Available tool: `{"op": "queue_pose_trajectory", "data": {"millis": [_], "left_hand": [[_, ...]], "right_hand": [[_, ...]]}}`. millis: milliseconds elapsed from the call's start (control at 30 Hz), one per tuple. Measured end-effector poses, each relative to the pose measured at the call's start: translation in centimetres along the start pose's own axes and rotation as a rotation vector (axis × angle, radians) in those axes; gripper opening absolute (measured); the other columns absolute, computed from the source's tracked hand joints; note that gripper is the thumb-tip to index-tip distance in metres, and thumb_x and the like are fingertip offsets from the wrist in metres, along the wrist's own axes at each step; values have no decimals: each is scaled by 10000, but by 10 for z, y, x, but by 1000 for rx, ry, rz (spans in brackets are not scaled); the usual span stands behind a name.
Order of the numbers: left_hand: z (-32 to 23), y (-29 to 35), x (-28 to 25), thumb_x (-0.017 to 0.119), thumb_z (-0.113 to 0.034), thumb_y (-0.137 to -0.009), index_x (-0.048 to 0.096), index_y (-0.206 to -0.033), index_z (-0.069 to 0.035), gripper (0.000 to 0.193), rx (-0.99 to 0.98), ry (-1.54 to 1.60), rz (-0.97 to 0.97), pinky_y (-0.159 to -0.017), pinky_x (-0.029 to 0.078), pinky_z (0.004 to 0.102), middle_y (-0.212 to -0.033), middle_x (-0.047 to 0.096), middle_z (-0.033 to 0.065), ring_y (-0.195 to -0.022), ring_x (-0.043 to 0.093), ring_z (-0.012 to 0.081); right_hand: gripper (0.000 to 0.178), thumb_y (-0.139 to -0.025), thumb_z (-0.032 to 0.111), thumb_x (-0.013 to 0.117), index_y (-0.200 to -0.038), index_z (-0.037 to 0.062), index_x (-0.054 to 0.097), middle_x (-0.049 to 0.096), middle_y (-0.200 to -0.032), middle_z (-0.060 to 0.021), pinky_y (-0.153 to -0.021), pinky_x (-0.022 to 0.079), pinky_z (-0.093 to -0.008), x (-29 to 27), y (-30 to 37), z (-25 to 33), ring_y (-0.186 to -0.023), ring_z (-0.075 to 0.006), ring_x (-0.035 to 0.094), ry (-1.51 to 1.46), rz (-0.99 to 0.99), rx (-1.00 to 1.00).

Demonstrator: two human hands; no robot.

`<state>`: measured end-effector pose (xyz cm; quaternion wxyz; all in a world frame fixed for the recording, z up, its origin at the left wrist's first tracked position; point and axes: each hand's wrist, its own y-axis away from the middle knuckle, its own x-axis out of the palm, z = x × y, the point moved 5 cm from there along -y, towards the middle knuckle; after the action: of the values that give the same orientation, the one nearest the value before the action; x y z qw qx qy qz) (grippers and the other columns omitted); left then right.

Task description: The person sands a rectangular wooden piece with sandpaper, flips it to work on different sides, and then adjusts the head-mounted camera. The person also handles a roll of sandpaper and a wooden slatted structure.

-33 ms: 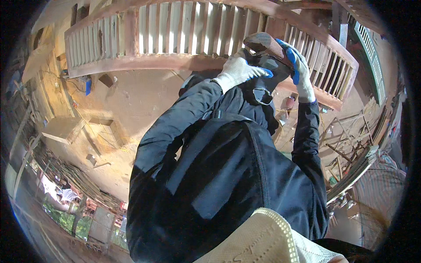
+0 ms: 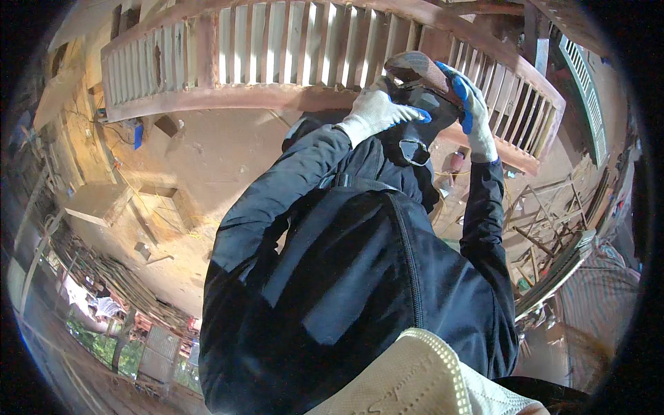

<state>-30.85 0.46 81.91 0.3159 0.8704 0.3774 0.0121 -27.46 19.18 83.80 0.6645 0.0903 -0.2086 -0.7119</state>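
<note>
Held in front of my knees, at the louvred frame's near rail, is a curved brown and grey piece (image 2: 420, 68) that looks like worn sandpaper; its exact kind I cannot make out. My left hand (image 2: 373, 111), in a white glove with blue fingertips, closes on its left end, the thumb stretched to the right below it. My right hand (image 2: 474, 107), gloved alike, grips the right end with its fingers bent over the edge. Dark cloth of my trousers lies just beneath. The long reddish-brown louvred wooden frame (image 2: 270, 97) stretches across behind the piece.
A light wooden box (image 2: 100, 203) stands on the dusty floor at left. Beyond it, long wood strips (image 2: 114, 270) lie piled. At right are a thin-framed rack (image 2: 553, 207) and a blue-green louvred panel (image 2: 586, 93). A yellow cord (image 2: 128, 181) runs along the left floor.
</note>
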Motion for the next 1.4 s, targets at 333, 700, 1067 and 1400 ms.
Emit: {"op": "queue_pose_trajectory", "data": {"millis": [333,700,1067,1400], "left_hand": [[-23,1,-18,793,-669,-336,210,-1386,-71,1342,185,-456,-317,-1029,317,424,-1355,310,240,-1246,335,384],[-9,-80,9,685,-421,-772,371,-1372,-201,712,255,529,676,-988,344,304,-1267,472,27,-1170,410,145],[5,-117,31,525,-272,-892,599,-1060,-87,261,132,185,341,-768,452,287,-964,607,14,-869,546,124],[8,-125,12,600,6,-779,563,-1104,-6,327,224,100,190,-783,469,291,-1017,631,55,-879,570,146]], "right_hand": [[538,-971,439,304,-1209,0,506,567,-1131,-97,-960,377,-361,-49,41,-35,-1049,-204,526,-278,-787,-265],[870,-493,303,857,-1230,42,476,528,-1214,-120,-997,349,-359,68,106,-94,-1144,-253,483,365,-298,279],[883,-427,239,908,-1181,29,499,600,-1057,-72,-872,446,-335,70,77,-131,-981,-178,552,-110,-338,20],[238,-675,141,740,-854,7,658,647,-692,-54,-525,464,-273,52,87,-14,-581,-118,590,-67,-601,87]]}}
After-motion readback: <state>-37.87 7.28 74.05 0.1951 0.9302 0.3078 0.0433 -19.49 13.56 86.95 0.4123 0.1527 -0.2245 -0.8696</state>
